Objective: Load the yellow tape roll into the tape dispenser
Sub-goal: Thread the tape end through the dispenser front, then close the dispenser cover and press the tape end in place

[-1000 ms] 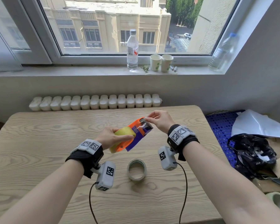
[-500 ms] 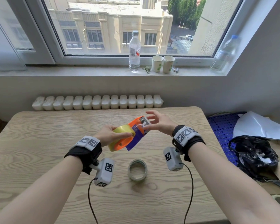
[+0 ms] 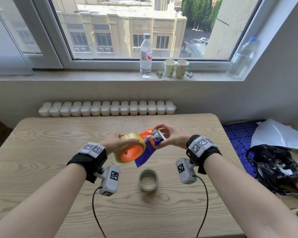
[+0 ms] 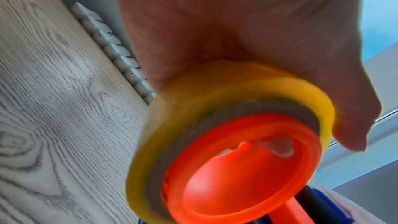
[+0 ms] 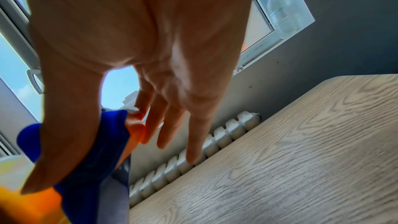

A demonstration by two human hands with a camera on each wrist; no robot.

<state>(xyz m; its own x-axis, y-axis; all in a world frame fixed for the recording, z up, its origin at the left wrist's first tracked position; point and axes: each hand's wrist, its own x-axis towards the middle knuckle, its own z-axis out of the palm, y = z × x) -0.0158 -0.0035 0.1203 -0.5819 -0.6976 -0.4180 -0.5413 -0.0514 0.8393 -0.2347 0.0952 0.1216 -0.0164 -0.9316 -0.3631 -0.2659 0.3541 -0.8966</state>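
Observation:
The yellow tape roll (image 3: 130,139) sits on the round orange hub (image 3: 131,152) of the orange and blue tape dispenser (image 3: 148,150), held in the air above the table (image 3: 58,152). My left hand (image 3: 113,142) grips the roll from the left, thumb across its rim. At the dispenser's cutter end (image 3: 159,134), my right hand (image 3: 168,137) pinches with thumb below and forefinger above. In the left wrist view the roll (image 4: 163,125) and hub (image 4: 237,168) fill the frame under my palm. In the right wrist view my thumb presses the blue part (image 5: 103,142); the other fingers (image 5: 193,142) hang straight.
A second, pale tape roll (image 3: 148,179) lies flat on the table just below my hands. A black bag (image 3: 272,169) and a blue perforated crate (image 3: 237,134) stand off the table's right edge. A bottle (image 3: 145,55) and paper cups (image 3: 175,68) sit on the sill.
The dispenser has tilted so its orange hub faces me. My right hand spread its fingers half a second ago and now pinches the cutter end again. The left hand kept its grip.

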